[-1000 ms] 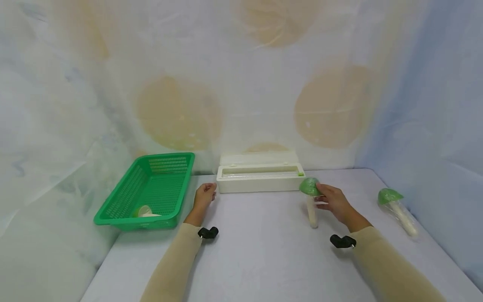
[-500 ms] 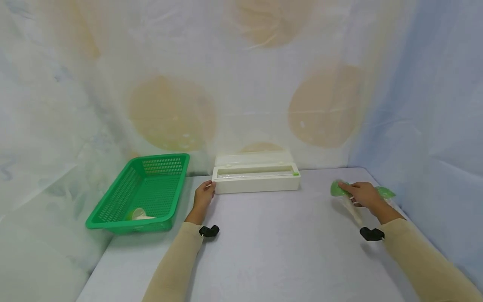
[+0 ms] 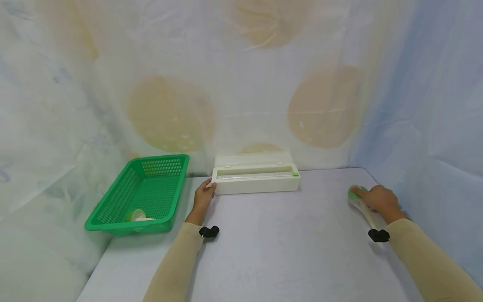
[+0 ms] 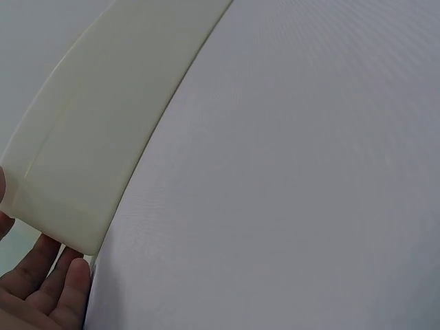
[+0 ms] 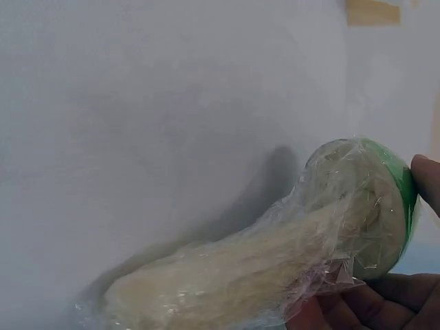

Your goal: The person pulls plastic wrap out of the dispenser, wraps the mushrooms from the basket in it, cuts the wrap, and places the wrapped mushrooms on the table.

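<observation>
My right hand [image 3: 382, 202] grips a mushroom [image 3: 366, 212] by its green cap, near the right side of the table. Clear plastic film wraps the mushroom's pale stem, as the right wrist view shows up close; the thumb [image 5: 427, 180] presses the cap and the fingers curl beneath it. At the back middle, my left hand [image 3: 203, 197] holds the left end of a white cling film dispenser [image 3: 256, 186], whose lid stands raised. In the left wrist view several fingertips meet the dispenser's end [image 4: 69, 227].
A green plastic basket [image 3: 175, 197] stands at the left, with a green and white mushroom [image 3: 138, 215] in its near corner. White sheeting hangs behind and on both sides of the white table [image 3: 271, 247].
The right hand has carried the wrapped mushroom rightward and lowered it. A second wrapped mushroom at the right is now hidden behind that hand. The left hand has closed on the dispenser's end.
</observation>
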{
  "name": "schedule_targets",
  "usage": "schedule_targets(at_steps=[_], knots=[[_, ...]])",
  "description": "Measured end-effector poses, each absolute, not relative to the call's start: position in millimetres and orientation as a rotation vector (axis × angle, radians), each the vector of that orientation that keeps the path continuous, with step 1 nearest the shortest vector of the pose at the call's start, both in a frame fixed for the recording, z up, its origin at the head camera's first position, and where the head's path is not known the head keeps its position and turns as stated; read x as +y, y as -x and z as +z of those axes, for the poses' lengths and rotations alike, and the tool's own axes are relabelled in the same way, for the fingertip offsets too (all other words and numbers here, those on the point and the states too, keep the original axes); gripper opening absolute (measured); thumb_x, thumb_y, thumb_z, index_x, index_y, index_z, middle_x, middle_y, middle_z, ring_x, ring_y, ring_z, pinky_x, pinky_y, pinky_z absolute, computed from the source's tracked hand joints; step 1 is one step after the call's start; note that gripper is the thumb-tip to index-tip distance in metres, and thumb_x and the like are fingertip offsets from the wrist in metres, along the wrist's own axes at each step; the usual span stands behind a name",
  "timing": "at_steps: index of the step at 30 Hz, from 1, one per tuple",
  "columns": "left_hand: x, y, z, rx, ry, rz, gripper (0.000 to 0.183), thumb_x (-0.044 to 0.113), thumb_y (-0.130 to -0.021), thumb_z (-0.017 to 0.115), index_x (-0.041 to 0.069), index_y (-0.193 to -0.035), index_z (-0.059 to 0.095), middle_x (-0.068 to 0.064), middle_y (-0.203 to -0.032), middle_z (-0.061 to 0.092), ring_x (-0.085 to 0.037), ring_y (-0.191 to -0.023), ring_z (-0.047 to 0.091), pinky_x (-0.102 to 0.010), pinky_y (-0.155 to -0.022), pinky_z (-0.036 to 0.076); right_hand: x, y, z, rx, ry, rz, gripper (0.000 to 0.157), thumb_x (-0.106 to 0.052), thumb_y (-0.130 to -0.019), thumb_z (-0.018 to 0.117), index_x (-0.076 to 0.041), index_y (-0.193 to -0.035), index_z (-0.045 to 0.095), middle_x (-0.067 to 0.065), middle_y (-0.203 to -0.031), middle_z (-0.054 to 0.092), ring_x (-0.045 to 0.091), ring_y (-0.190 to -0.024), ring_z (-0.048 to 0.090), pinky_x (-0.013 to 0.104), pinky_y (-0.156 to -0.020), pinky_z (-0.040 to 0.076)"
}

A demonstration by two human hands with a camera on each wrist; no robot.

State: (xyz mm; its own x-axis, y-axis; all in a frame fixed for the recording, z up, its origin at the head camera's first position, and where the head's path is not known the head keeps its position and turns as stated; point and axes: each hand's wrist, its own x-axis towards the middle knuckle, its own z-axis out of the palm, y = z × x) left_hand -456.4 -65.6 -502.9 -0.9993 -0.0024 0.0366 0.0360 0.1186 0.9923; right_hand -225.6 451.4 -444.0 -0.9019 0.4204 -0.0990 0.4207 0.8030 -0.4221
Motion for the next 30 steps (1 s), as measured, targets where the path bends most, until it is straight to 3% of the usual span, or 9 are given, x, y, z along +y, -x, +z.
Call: schedule_targets(at_steps=[4, 7, 9, 15, 19, 26, 30], knots=[[-64.9, 457.9, -504.3, -2.314, 0.025, -2.078, 0.049, 0.035, -0.094, 0.065, 0.015, -0.138, 0.055, -0.012, -0.106, 0.062, -0.023, -0.092, 0.059, -0.035, -0.083, 0.049, 458.0, 224.5, -447.7, 2.997, -0.66, -0.606, 0.099, -0.076, -0.09, 0.031, 0.02, -0.096, 0.053, 0.027, -0.081, 0.059, 0.03, -0.064, 0.054, 0.041, -0.055, 0.044], [-64.2, 457.0, -505.0, -2.31, 0.024, -2.086, 0.051, 0.037, -0.094, 0.065, 0.015, -0.139, 0.054, -0.012, -0.111, 0.062, -0.022, -0.095, 0.059, -0.036, -0.087, 0.049, 457.4, 223.1, -446.2, 3.05, -0.619, -0.526, 0.106, -0.076, -0.09, 0.032, 0.027, -0.114, 0.047, 0.04, -0.102, 0.055, 0.04, -0.075, 0.057, 0.049, -0.062, 0.046], [-64.0, 456.0, -505.3, -2.302, 0.03, -2.084, 0.052, 0.037, -0.094, 0.065, 0.015, -0.14, 0.054, -0.013, -0.114, 0.062, -0.022, -0.097, 0.059, -0.037, -0.09, 0.049, 455.6, 222.7, -443.9, 3.083, -0.587, -0.487, 0.105, -0.075, -0.09, 0.034, 0.027, -0.114, 0.047, 0.041, -0.104, 0.055, 0.042, -0.077, 0.058, 0.05, -0.062, 0.046], [-65.2, 452.5, -504.0, -2.31, 0.072, -1.975, 0.047, 0.033, -0.095, 0.065, 0.014, -0.137, 0.056, -0.014, -0.12, 0.061, -0.025, -0.101, 0.058, -0.037, -0.087, 0.05, 452.8, 224.1, -434.5, 3.134, -0.544, -0.394, 0.092, -0.07, -0.09, 0.043, 0.02, -0.107, 0.051, 0.028, -0.085, 0.06, 0.032, -0.064, 0.055, 0.041, -0.051, 0.043], [-63.1, 457.4, -499.8, -2.255, 0.173, -1.969, 0.045, 0.026, -0.096, 0.065, 0.013, -0.138, 0.055, -0.014, -0.126, 0.058, -0.027, -0.112, 0.056, -0.037, -0.086, 0.049, 452.4, 230.3, -423.5, 3.142, -0.564, -0.338, 0.087, -0.068, -0.091, 0.045, 0.017, -0.111, 0.053, 0.032, -0.093, 0.061, 0.034, -0.067, 0.057, 0.041, -0.05, 0.044], [-61.4, 466.8, -499.3, -2.083, 0.286, -2.315, 0.047, 0.01, -0.098, 0.056, 0.011, -0.145, 0.047, -0.014, -0.145, 0.043, -0.028, -0.126, 0.046, -0.043, -0.098, 0.043, 429.5, 250.2, -407.6, 3.2, -0.482, -0.337, 0.081, -0.061, -0.095, 0.045, 0.015, -0.123, 0.053, 0.034, -0.119, 0.057, 0.052, -0.092, 0.058, 0.055, -0.068, 0.049], [-59.1, 469.1, -503.4, -2.08, 0.288, -2.366, 0.043, 0.01, -0.099, 0.053, 0.009, -0.142, 0.049, -0.013, -0.151, 0.037, -0.028, -0.127, 0.045, -0.043, -0.099, 0.042, 410.7, 265.7, -407.2, 3.243, -0.435, -0.35, 0.072, -0.053, -0.097, 0.049, 0.013, -0.123, 0.055, 0.031, -0.121, 0.057, 0.051, -0.1, 0.056, 0.059, -0.077, 0.047]])
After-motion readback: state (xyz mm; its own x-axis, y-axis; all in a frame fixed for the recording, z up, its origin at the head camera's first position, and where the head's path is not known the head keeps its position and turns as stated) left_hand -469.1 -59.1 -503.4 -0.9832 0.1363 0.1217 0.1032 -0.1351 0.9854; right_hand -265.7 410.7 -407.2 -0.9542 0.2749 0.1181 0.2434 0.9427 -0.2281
